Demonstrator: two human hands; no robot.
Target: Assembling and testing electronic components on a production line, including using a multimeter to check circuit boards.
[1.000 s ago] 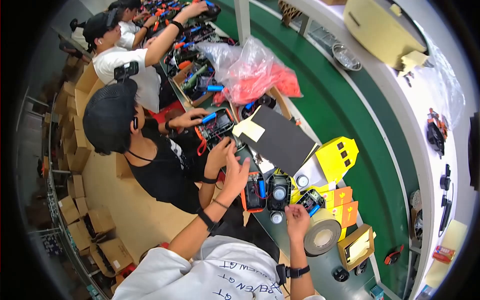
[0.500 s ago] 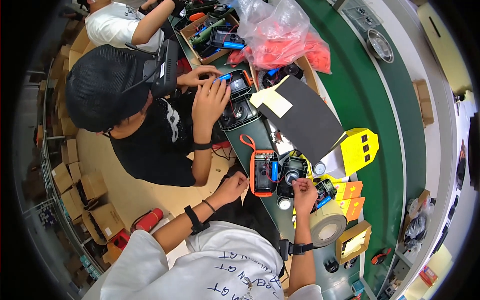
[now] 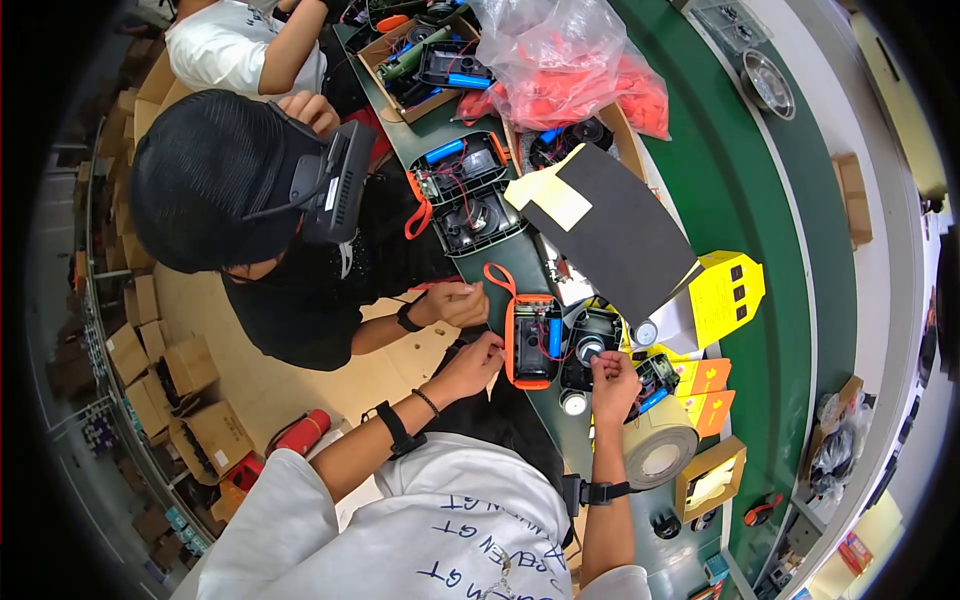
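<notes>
My left hand (image 3: 474,368) is closed in a pinch beside the left edge of an open orange-rimmed casing (image 3: 530,362). Whatever its fingertips hold cannot be made out. That casing has a blue battery cell (image 3: 555,338) and an orange strap, and thin red wires run toward a black casing half (image 3: 605,325) on its right. Inside the black half sits a round silver speaker (image 3: 589,347), and my right hand (image 3: 615,385) pinches at its edge, fingertips partly hiding it. Below stands a small silver-white cylinder (image 3: 573,402).
A roll of tape (image 3: 660,457) lies right of my right wrist, near an open cardboard box (image 3: 712,480). Yellow packaging (image 3: 728,292) and a black sheet (image 3: 620,235) lie beyond. At my left, a co-worker's hand (image 3: 455,303) is close; another opened device (image 3: 465,190) lies farther off.
The co-worker's hands have left the far device; one is raised by the head, the other lowered near my left hand. My own hands have barely shifted, still beside the same casing parts.
</notes>
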